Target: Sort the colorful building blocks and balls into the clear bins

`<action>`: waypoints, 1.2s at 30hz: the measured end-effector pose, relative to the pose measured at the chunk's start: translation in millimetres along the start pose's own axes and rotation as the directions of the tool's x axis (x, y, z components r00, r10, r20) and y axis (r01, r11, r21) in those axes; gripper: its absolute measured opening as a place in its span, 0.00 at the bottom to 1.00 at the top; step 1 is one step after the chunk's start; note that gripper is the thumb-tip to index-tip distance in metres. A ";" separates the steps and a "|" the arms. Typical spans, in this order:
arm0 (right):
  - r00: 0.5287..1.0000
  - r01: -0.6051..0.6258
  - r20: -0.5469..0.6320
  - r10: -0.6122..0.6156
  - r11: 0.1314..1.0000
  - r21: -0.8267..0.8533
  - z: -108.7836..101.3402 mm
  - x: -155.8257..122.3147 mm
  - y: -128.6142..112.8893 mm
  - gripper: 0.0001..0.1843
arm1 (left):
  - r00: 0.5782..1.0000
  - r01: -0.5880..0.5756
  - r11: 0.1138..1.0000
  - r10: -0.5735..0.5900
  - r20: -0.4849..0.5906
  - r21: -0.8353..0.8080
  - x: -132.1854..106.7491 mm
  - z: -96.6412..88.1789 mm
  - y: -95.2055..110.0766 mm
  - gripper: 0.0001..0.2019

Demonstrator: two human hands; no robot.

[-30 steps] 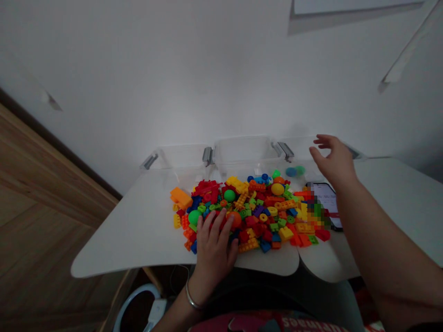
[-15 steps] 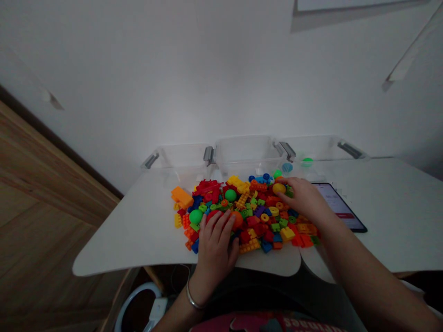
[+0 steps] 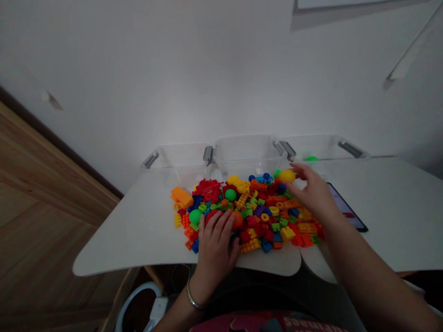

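Observation:
A yellow ball (image 3: pixel 287 176) is pinched between the thumb and fingers of my right hand (image 3: pixel 313 191), just above the far right of a heap of plastic building blocks (image 3: pixel 254 219). My left hand (image 3: pixel 215 244) lies at the front of the heap with its fingers stretched out. Those fingers rest over a red ball (image 3: pixel 212 215), which they partly hide. Right beside them is an orange ball (image 3: pixel 237 220). Two green balls also sit in the heap, one (image 3: pixel 230 195) near the middle and another (image 3: pixel 195 216) at the left.
Three clear plastic boxes with grey latches stand along the wall: a left box (image 3: pixel 183 154), a middle box (image 3: pixel 245 145) and a right box (image 3: pixel 323 145). A green ball (image 3: pixel 311 158) shows in the right one. A phone (image 3: pixel 346 207) lies on the white table (image 3: pixel 138 230).
My right hand has lifted the yellow ball from the heap and moved it slightly right and away from me, toward the right box. My left hand has stayed put.

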State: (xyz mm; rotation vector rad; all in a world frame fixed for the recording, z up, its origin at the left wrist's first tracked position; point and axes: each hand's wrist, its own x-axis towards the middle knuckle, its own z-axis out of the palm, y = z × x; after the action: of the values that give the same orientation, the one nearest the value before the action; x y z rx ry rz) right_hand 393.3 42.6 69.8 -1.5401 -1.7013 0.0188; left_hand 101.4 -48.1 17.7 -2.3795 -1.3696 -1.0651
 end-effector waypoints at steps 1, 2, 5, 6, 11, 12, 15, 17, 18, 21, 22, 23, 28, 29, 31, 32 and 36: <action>0.994 -0.018 -0.109 0.023 0.999 0.044 -7.3 5.2 -0.4 0.30 | 1.000 0.004 1.000 -0.004 -0.003 0.004 0.0 0.0 0.4 0.22; 0.974 -0.033 -0.222 0.051 0.996 0.087 -14.9 11.9 -0.1 0.29 | 1.000 0.006 1.000 -0.006 -0.005 0.008 -0.1 0.1 0.7 0.23; 0.910 -0.019 -0.404 0.091 0.984 0.178 -34.3 37.9 6.2 0.29 | 1.000 -0.006 1.000 0.006 -0.003 0.010 -0.6 0.7 0.3 0.24; 0.901 -0.025 -0.422 0.101 0.983 0.182 -38.3 47.6 10.3 0.29 | 1.000 -0.009 1.000 0.009 -0.003 0.010 -0.7 0.9 0.0 0.24; 0.908 -0.174 -0.367 0.203 0.979 0.109 -39.8 85.7 37.4 0.28 | 1.000 -0.007 1.000 0.007 -0.016 0.012 -0.5 1.7 -0.8 0.26; 0.913 -0.214 -0.336 0.229 0.973 0.082 -37.9 89.6 42.4 0.28 | 1.000 -0.009 1.000 0.009 -0.019 0.012 -0.4 1.8 -0.7 0.26; 0.931 -0.320 -0.200 0.305 0.946 -0.044 -31.6 94.5 53.7 0.27 | 1.000 -0.009 1.000 0.010 -0.019 0.011 -0.1 1.7 -0.4 0.25; 0.933 -0.359 -0.085 0.350 0.924 -0.135 -27.7 94.8 58.1 0.27 | 1.000 -0.008 1.000 0.008 -0.017 0.011 0.0 1.4 -0.4 0.25; 0.930 -0.365 -0.029 0.366 0.914 -0.178 -26.0 94.7 59.6 0.28 | 1.000 -0.007 1.000 0.008 -0.015 0.012 -0.1 1.3 -0.5 0.25; 0.916 -0.365 0.059 0.397 0.887 -0.283 -21.5 95.1 62.8 0.29 | 1.000 -0.009 1.000 0.010 -0.016 0.014 -0.4 1.2 -0.7 0.25; 0.914 -0.367 0.059 0.402 0.879 -0.306 -20.4 95.4 63.6 0.29 | 1.000 -0.012 1.000 0.013 -0.015 0.014 -0.5 1.4 -0.8 0.25; 0.913 -0.368 0.053 0.404 0.874 -0.318 -19.4 95.7 64.3 0.29 | 1.000 -0.014 1.000 0.014 -0.013 0.013 -0.7 1.6 -0.9 0.25; 0.934 -0.335 0.037 0.357 0.905 -0.264 -17.1 93.8 66.7 0.23 | 1.000 -0.006 1.000 0.006 -0.005 0.006 -1.6 2.8 -1.5 0.26; 0.938 -0.332 0.018 0.346 0.913 -0.237 -17.3 92.7 65.9 0.22 | 1.000 -0.009 1.000 0.009 -0.007 0.006 -1.7 2.9 -1.7 0.26; 0.946 -0.323 -0.057 0.318 0.933 -0.159 -18.8 89.5 61.1 0.21 | 1.000 -0.016 1.000 0.016 -0.010 0.009 -1.8 2.8 -2.1 0.26; 0.950 -0.305 -0.109 0.293 0.946 -0.111 -20.1 87.3 56.6 0.21 | 1.000 -0.018 1.000 0.018 -0.011 0.009 -1.9 2.7 -2.2 0.26; 0.929 -0.146 -0.337 0.149 0.989 0.035 -26.9 70.8 23.8 0.19 | 1.000 -0.021 1.000 0.021 -0.009 0.008 -2.3 2.7 -2.5 0.27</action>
State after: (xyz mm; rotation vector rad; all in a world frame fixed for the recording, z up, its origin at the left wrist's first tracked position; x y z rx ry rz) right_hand 434.2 94.4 114.0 -1.5596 -1.3107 -0.1532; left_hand 100.0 -47.0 13.8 -2.3752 -1.3399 -1.0622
